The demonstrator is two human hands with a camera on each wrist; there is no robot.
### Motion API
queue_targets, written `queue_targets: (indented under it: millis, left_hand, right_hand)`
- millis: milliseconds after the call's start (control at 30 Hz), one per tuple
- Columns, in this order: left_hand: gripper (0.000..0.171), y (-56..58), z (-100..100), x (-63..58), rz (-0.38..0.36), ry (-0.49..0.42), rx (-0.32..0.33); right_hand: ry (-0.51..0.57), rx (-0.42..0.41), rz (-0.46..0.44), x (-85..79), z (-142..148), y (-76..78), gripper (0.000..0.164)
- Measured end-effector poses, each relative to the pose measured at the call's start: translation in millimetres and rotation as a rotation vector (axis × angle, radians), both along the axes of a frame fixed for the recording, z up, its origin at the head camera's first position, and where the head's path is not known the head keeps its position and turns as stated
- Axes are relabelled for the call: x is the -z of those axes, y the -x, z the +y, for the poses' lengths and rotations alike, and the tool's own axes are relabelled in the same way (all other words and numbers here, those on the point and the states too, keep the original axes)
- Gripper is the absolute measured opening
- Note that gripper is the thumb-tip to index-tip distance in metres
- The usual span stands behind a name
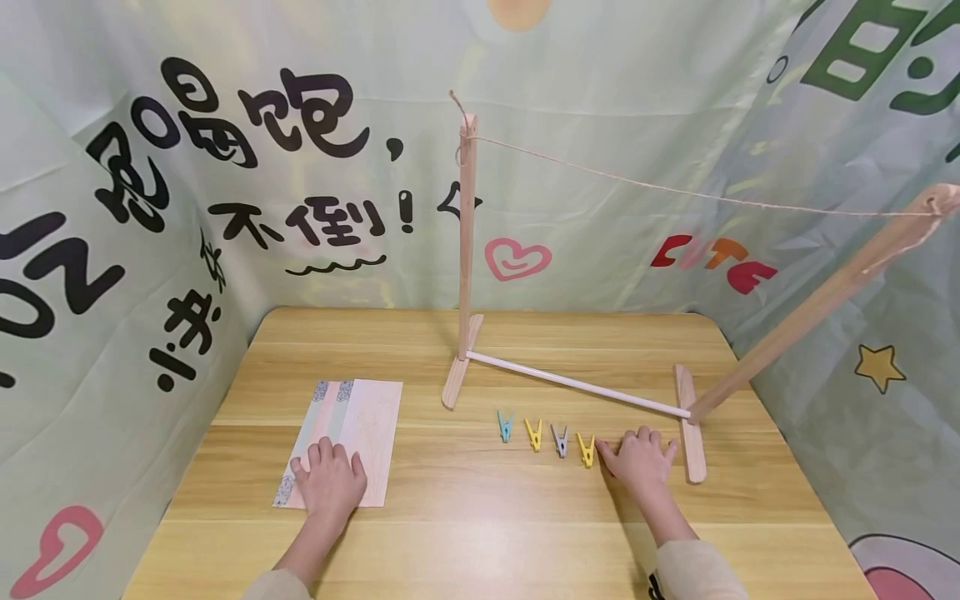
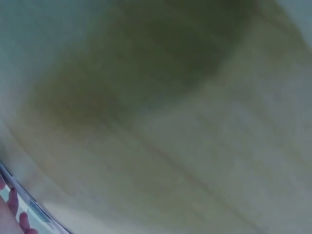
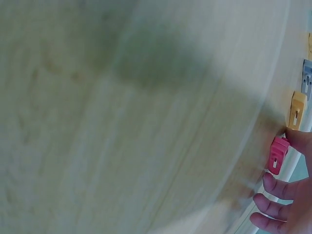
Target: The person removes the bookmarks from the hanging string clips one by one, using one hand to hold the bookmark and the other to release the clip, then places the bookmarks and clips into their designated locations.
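Observation:
My left hand [image 1: 328, 479] rests with its fingers extended on a flat set of pale pink, white and light green sheets [image 1: 377, 425] with dark patterned corners. My right hand [image 1: 641, 462] is low over the table at the right end of a row of clothespins. A pink clothespin [image 3: 278, 155] sits between its spread thumb and fingers, mostly hidden under the hand in the head view. Leftward from the thumb stand a yellow clothespin [image 1: 586, 450], a grey one [image 1: 560, 442], another yellow one [image 1: 533, 434] and a blue one [image 1: 506, 427].
Behind the clothespins stands a wooden frame: a left post [image 1: 468, 250], a slanting right post [image 1: 817, 317], a white bottom rod [image 1: 577, 384] and feet on the wooden table [image 1: 480, 542]. A thin string [image 1: 600, 172] joins the post tops. Printed cloth [image 1: 600, 75] surrounds the table.

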State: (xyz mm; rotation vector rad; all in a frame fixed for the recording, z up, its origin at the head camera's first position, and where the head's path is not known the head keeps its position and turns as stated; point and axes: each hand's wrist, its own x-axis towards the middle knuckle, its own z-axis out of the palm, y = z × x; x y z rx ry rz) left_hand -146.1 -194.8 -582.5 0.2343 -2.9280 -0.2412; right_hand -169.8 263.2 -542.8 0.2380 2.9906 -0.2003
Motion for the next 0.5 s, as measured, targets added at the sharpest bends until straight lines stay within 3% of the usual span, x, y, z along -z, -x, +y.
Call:
queue_targets:
  millis: [500]
  left_hand:
    - [0.036,-0.7,-0.9,-0.4,0.003,0.017,0.004]
  right_hand:
    - [0.019,0.021,-0.008,-1.5,-0.6,-2.1,0.068]
